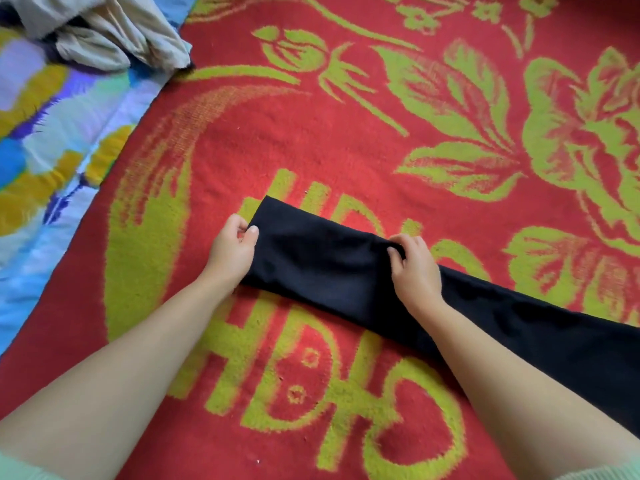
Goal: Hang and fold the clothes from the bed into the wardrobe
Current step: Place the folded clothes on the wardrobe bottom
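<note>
A long black garment [325, 268] lies flat on the red blanket [311, 143], stretching from the middle toward the lower right edge. Its left end is folded back into a doubled layer. My left hand [232, 249] pinches the folded left edge between thumb and fingers. My right hand [414, 268] pinches the upper edge of the same fold further right. Both forearms reach in from the bottom of the view.
A heap of beige clothes [104, 32] lies at the top left, partly on a blue, yellow and white sheet [45, 161] along the left side. The red blanket carries a green flower pattern and letters.
</note>
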The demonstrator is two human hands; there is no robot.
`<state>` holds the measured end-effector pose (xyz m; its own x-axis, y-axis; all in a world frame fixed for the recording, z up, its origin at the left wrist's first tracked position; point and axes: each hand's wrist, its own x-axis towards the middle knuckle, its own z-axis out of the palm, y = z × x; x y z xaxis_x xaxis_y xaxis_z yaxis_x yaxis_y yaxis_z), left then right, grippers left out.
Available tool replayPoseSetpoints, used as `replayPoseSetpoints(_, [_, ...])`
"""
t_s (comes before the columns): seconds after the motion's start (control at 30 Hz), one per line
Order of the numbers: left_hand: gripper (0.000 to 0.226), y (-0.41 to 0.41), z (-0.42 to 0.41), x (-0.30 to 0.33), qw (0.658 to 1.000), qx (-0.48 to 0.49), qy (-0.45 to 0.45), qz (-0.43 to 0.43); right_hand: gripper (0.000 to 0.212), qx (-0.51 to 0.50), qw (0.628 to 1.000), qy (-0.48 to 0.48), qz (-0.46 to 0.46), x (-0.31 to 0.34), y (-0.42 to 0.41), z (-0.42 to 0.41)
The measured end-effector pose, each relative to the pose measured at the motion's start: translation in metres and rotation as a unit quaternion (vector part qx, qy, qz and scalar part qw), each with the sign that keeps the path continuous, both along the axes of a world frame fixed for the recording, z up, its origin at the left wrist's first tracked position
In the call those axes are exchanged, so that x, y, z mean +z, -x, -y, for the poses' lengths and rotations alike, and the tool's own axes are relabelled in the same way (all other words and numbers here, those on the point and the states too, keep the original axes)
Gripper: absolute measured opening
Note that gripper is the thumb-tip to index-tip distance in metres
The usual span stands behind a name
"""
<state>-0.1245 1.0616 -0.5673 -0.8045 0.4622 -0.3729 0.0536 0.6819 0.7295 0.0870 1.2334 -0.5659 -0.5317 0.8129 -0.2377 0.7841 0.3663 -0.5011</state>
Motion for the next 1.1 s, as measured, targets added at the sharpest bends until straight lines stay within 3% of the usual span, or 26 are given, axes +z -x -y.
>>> replayPoseSetpoints(0.1, [0.019,0.003,0.0,-0.005,0.997,0.001,0.062,0.046,0.055,0.07,0.995,0.056,0.052,-0.005,0.0,0.005])
replayPoseSetpoints(0.2, [0.037,0.007,-0.011,0.0,0.991,-0.014,0.092,0.096,0.076,0.098,0.991,0.048,0.081,-0.001,-0.002,0.019])
replayPoseSetpoints(0.3, [0.013,0.005,-0.018,0.01,0.996,-0.04,0.057,0.054,0.071,0.2,0.965,0.013,0.168,-0.005,-0.017,0.044])
replayPoseSetpoints(0.4, [0.009,-0.014,-0.02,0.037,0.999,-0.027,-0.033,0.028,0.063,0.25,0.934,0.08,0.244,-0.005,-0.027,0.06])
replayPoseSetpoints(0.47, [0.01,-0.032,-0.023,0.059,0.996,-0.032,-0.081,0.02,0.062,0.181,0.948,0.185,0.185,0.014,-0.025,0.058])
replayPoseSetpoints(0.53, [0.008,-0.057,-0.031,0.082,0.99,-0.059,-0.122,0.046,0.06,0.033,0.931,0.362,0.031,0.042,-0.021,0.047])
replayPoseSetpoints(0.63, [0.026,-0.111,-0.055,0.109,0.965,-0.15,-0.179,0.117,0.06,-0.136,0.78,0.57,-0.22,0.082,-0.034,0.024])
replayPoseSetpoints(0.67, [0.033,-0.133,-0.065,0.115,0.953,-0.215,-0.172,0.127,0.055,-0.137,0.764,0.576,-0.257,0.091,-0.044,0.016])
replayPoseSetpoints(0.7, [0.043,-0.155,-0.073,0.119,0.935,-0.29,-0.152,0.137,0.045,-0.13,0.78,0.55,-0.269,0.098,-0.053,0.009])
replayPoseSetpoints(0.8, [0.057,-0.218,-0.091,0.113,0.881,-0.411,-0.061,0.225,0.007,-0.199,0.895,0.339,-0.209,0.1,-0.102,-0.008])
replayPoseSetpoints(0.87, [0.043,-0.239,-0.095,0.098,0.895,-0.386,-0.048,0.217,0.014,-0.264,0.908,0.276,-0.171,0.086,-0.144,-0.023])
replayPoseSetpoints(0.93, [0.035,-0.238,-0.1,0.08,0.944,-0.32,-0.04,0.069,0.039,-0.281,0.913,0.265,-0.134,0.073,-0.182,-0.037])
replayPoseSetpoints(1.0, [0.041,-0.225,-0.104,0.061,0.97,-0.232,0.004,-0.074,0.065,-0.245,0.949,0.194,-0.052,0.064,-0.209,-0.042])
replayPoseSetpoints(1.03, [0.048,-0.217,-0.103,0.05,0.975,-0.196,0.049,-0.095,0.069,-0.196,0.972,0.128,-0.003,0.059,-0.216,-0.038])
replayPoseSetpoints(1.1, [0.062,-0.208,-0.098,0.032,0.977,-0.16,0.141,-0.02,0.067,-0.056,0.995,0.027,0.074,0.047,-0.22,-0.02])
